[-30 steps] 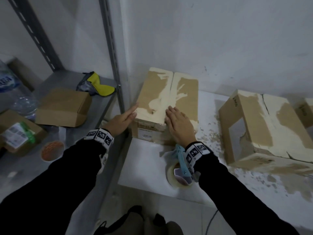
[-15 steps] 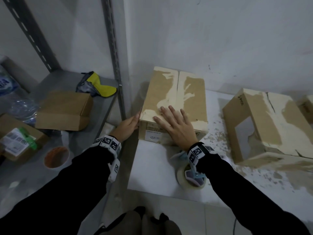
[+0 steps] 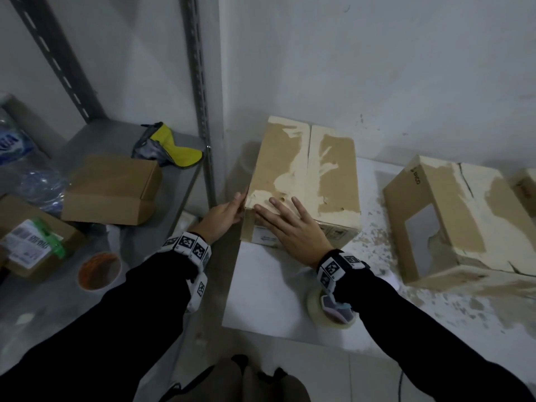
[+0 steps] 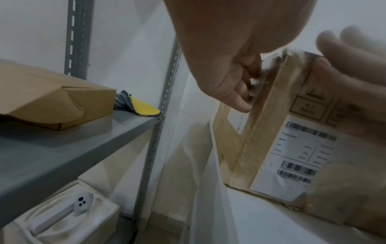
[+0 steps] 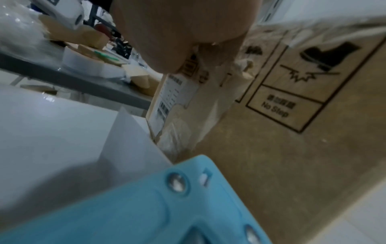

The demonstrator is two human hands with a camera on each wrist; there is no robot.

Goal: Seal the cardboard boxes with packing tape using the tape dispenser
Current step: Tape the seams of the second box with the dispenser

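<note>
A brown cardboard box [image 3: 304,175] with torn pale patches and closed top flaps stands on the white table [image 3: 269,288], against the wall. My right hand [image 3: 278,210] lies flat with spread fingers on the box's near top edge. My left hand [image 3: 236,203] touches the box's near left corner; in the left wrist view its fingers [image 4: 246,85] bend against that shiny edge of the box [image 4: 282,132]. The blue tape dispenser [image 3: 333,311] with its clear roll lies on the table under my right wrist, held by neither hand, and fills the bottom of the right wrist view [image 5: 146,206].
A second cardboard box [image 3: 464,216] with a cut-out window lies to the right among cardboard crumbs. On the left, a grey metal shelf [image 3: 121,134] carries a small box [image 3: 113,190], a yellow cloth [image 3: 174,146], a water bottle [image 3: 17,152] and a labelled box [image 3: 32,242].
My right hand has slid left along the box's near top edge toward the corner. My left hand has drawn back from the box's side to its near left corner.
</note>
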